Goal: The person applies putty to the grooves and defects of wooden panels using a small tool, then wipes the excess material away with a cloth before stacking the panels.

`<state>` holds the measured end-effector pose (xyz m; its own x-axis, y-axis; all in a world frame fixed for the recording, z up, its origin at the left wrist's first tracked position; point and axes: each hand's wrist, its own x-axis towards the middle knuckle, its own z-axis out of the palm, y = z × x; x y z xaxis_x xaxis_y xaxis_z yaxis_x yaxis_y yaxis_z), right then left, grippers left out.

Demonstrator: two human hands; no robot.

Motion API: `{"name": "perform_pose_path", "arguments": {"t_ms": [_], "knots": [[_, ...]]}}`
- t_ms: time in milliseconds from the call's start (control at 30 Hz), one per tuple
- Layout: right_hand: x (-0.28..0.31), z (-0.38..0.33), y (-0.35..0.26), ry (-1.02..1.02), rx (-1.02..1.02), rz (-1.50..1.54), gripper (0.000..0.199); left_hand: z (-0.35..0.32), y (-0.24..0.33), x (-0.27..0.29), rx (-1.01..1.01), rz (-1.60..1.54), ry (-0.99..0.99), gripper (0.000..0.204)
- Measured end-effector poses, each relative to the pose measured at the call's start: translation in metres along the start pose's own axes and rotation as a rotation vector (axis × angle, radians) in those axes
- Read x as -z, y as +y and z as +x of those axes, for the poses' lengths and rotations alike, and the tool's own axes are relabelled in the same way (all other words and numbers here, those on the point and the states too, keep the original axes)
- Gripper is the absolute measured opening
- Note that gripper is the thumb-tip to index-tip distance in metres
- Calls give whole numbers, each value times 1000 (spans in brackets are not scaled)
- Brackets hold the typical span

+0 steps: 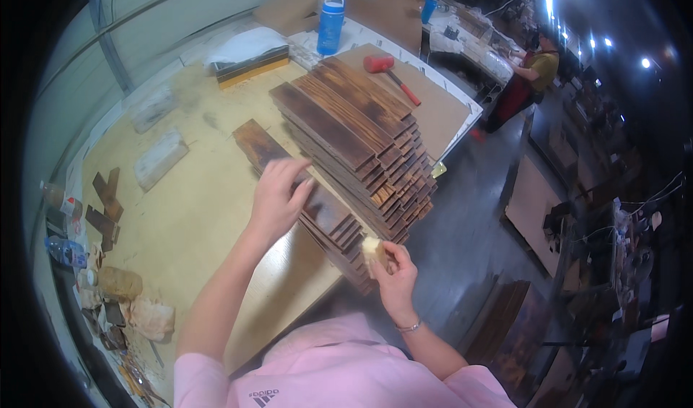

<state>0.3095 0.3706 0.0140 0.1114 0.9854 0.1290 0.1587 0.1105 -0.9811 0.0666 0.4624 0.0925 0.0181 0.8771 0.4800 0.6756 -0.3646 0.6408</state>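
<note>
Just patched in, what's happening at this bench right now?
A person in a pink shirt stands at a workbench stacked with dark, scorched-looking wooden boards. The left hand rests flat on a lower stack of boards. The right hand pinches a small pale block against that stack's near end. A blue bottle and a red mallet sit farther back. Another person works at a separate table.

The left hand (278, 198) covers part of the low plank stack (317, 206) at centre frame. The pale block (372, 251) is half hidden in the right hand (393, 267); its material is unclear. Clutter (123, 300) at lower left blurs toward the rim. The distant person (530, 76) at upper right is too small to make out.
</note>
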Motion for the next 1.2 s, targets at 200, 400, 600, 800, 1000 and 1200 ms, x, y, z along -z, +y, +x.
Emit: {"name": "perform_pose_path", "arguments": {"t_ms": [200,400,600,800,1000,1200], "knots": [[-11,35,-27,38,494,-327,35,12,-23,-54,-69,437,-223,30],[-11,66,-11,60,483,-442,34,15,-19,-56,-86,458,-223,26],[-2,71,-11,-26,460,-334,31,15,-20,-55,-83,444,-219,30],[3,82,0,92,356,-282,32,14,-19,-55,-69,442,-228,31],[4,79,21,67,294,-300,31,14,-20,-54,-76,459,-211,26],[-1,38,6,-191,276,-240,27,14,-21,-56,-86,464,-203,26]]}}
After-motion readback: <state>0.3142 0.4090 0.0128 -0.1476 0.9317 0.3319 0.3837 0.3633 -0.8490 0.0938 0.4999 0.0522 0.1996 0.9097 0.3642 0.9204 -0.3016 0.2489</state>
